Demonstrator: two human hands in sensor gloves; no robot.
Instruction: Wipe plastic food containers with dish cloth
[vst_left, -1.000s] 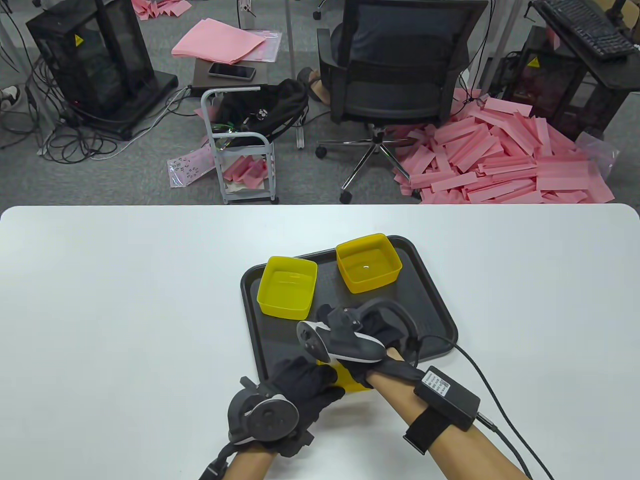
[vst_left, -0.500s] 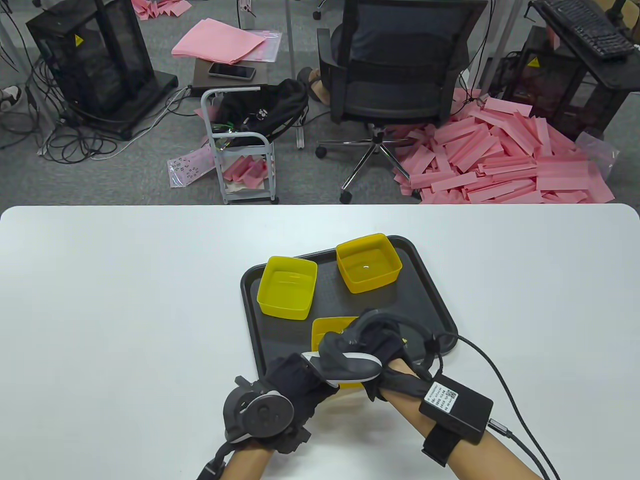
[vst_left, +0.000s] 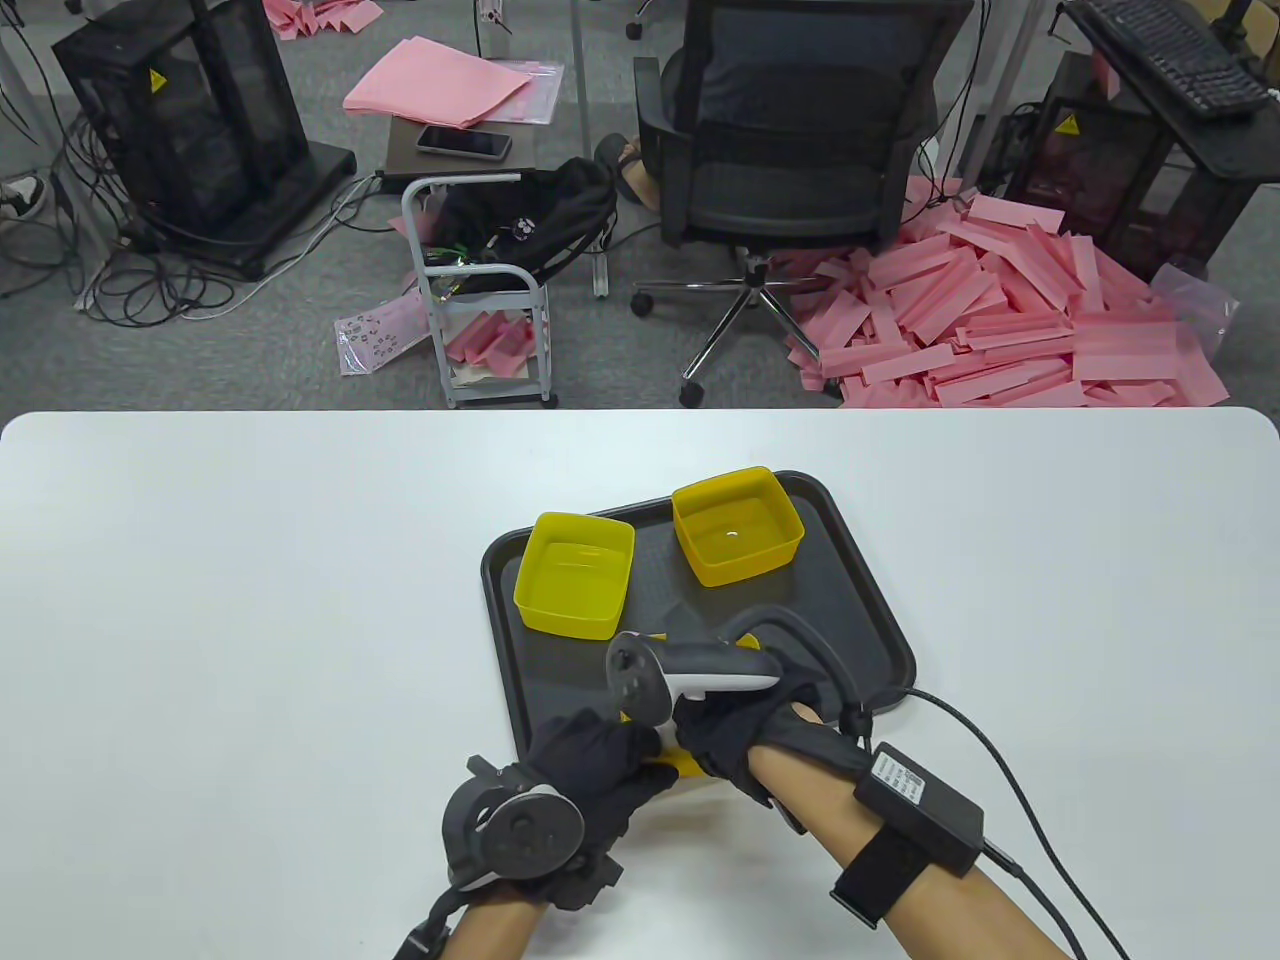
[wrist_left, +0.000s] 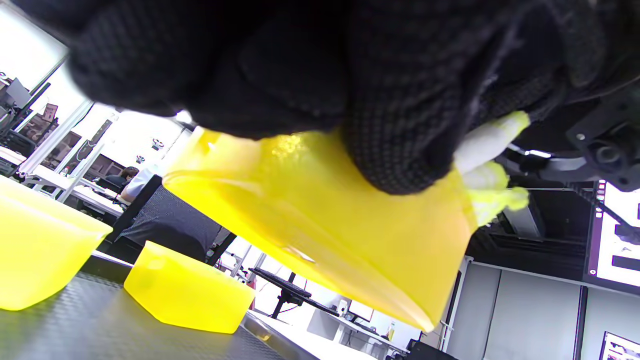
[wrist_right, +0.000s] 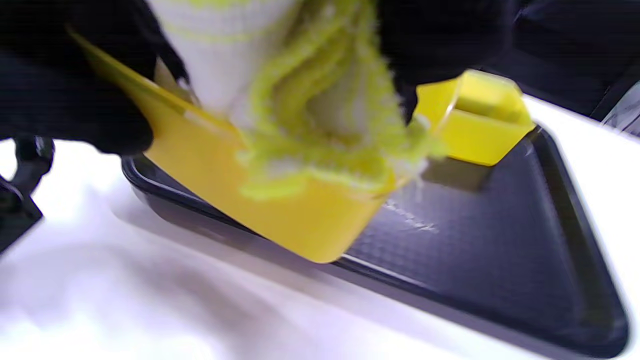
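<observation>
Table: a white top is seen, with the tray set on it near the front middle.
Tray: a dark tray is laid flat on the table; two yellow containers are stood on its far half, and its near edge is passed under the hands.
Left container: it is stood upright on the tray's far left, apart from both hands.
Right container: it is stood upright on the tray's far right, well apart from the hands.
Held container: a third yellow container is lifted off the tray and tilted over the tray's near edge, between the two hands; in the table view only slivers of it are shown.
Left hand: it is closed on the held container's near wall, with gloved fingers pressed over the rim.
Right hand: it is placed just beyond the left hand and is clamped on the cloth, which is pushed down into the held container.
Cloth: a yellow-green and white dish cloth is bunched under the right hand's fingers, touching the container's inside; a tuft of it is seen past the container's edge in the left wrist view.
</observation>
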